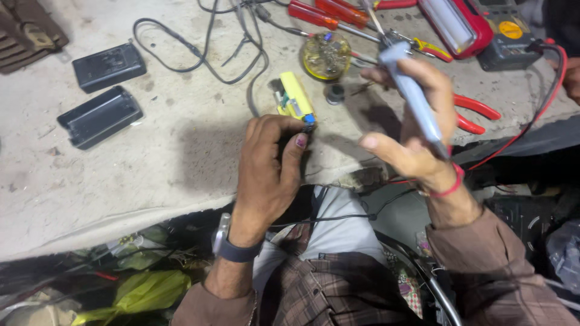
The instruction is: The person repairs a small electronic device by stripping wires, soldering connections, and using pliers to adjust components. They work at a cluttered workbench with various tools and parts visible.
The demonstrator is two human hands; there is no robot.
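Observation:
My left hand (270,166) grips a small yellow circuit board (294,99) with blue and green parts, holding it by its near end over the grey bench (181,157). My right hand (411,130) is closed around the pale grey handle of a soldering iron (414,96); its metal tip points away, up toward a round tin of flux (327,55). The iron's tip is apart from the board, to its upper right. A watch is on my left wrist and a red thread on my right.
Two black plastic case halves (99,90) lie at the left. Black wires (205,54) loop across the back. Red-handled screwdrivers (320,13), red pliers (474,111), a red lamp (453,21) and a multimeter (507,33) with red leads crowd the right. Another person's hand (571,75) shows at the right edge.

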